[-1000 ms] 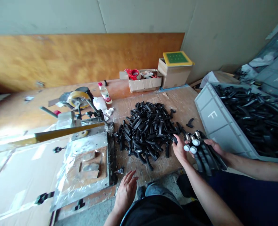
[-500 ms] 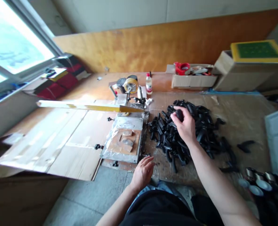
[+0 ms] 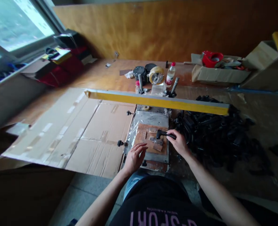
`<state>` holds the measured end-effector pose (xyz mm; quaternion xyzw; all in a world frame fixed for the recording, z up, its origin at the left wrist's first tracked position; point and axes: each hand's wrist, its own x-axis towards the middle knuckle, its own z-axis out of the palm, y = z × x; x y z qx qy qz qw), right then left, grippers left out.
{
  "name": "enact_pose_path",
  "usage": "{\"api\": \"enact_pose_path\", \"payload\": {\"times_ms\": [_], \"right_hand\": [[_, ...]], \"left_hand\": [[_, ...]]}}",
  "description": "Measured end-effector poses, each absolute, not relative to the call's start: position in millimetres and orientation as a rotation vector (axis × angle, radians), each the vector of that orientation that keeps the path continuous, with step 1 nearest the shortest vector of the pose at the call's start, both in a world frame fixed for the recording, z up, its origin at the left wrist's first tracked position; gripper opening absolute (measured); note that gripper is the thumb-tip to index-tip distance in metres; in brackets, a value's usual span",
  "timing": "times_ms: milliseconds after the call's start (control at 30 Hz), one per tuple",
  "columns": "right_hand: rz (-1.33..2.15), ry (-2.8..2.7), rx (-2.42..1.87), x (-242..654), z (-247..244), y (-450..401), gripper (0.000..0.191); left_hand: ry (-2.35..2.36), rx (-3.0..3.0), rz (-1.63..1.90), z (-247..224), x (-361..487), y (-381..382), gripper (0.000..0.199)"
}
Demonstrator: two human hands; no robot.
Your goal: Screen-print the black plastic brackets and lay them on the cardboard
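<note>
A black handle-like part (image 3: 169, 135) with a bent, thicker head is held by its narrow end in my right hand (image 3: 179, 143), the fingers pinched round it. Its head points left, above or at the small blocks (image 3: 156, 141) on the brown board (image 3: 142, 133); whether they touch is unclear. That board sits on a metal plate (image 3: 150, 118) partly wrapped in clear film. My left hand (image 3: 135, 158) hovers at the plate's front left side, fingers stretched out, holding nothing. A big pile of similar black parts (image 3: 207, 135) lies to the right.
A long yellow and grey bar (image 3: 157, 102) crosses above the plate's far end and part of the pile. Behind it stand a tape roll (image 3: 156, 75) and a red-capped bottle (image 3: 170, 74). Flattened cardboard (image 3: 98, 125) spreads left; an open carton (image 3: 220, 74) sits at the back right.
My right hand has brought the black part left from the pile to over the board. My left hand now reaches over the plate's edge. The bar extends farther right; the view has turned.
</note>
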<state>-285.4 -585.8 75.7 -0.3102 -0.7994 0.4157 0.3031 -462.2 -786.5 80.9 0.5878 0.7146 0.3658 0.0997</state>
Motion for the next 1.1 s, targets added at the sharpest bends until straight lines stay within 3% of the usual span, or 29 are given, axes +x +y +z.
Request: {"api": "enact_pose_path", "payload": {"times_ms": [133,400,600,700,800,900,1000,1100], "right_hand": [[0.938,-2.301,-0.758,-340.7,58.2,-613.2,0.028],[0.583,-2.562,-0.93,-345.0,53.2,-624.6,0.03],[0.575,-2.792,-0.571,-372.7,60.1,-628.1,0.06],[0.547,-2.908,-0.456,-378.2,55.0,-636.1,0.068],[0.452,-2.893,-0.439,-360.8,61.0,-634.4,0.059],[0.283,-2.678,-0.647,-321.9,79.4,-609.8,0.025],[0.177,-2.462,-0.907,-286.9,99.4,-570.6,0.037],[0.156,-2.339,-1.023,-290.1,116.4,-542.9,0.023]], "left_hand": [[2.048,1.732,1.085,81.5,-529.8,-789.8,0.021],[1.999,1.533,1.172,90.9,-599.0,-779.1,0.02],[1.779,1.043,1.799,152.8,-609.0,-717.9,0.037],[1.678,1.001,1.935,184.8,-601.9,-687.5,0.046],[1.66,0.958,1.947,198.6,-591.0,-680.9,0.053],[1.631,0.872,1.902,193.4,-584.0,-702.7,0.055],[1.62,0.768,1.648,170.8,-581.1,-739.3,0.056],[1.62,0.687,1.393,132.4,-577.3,-767.5,0.054]]}}
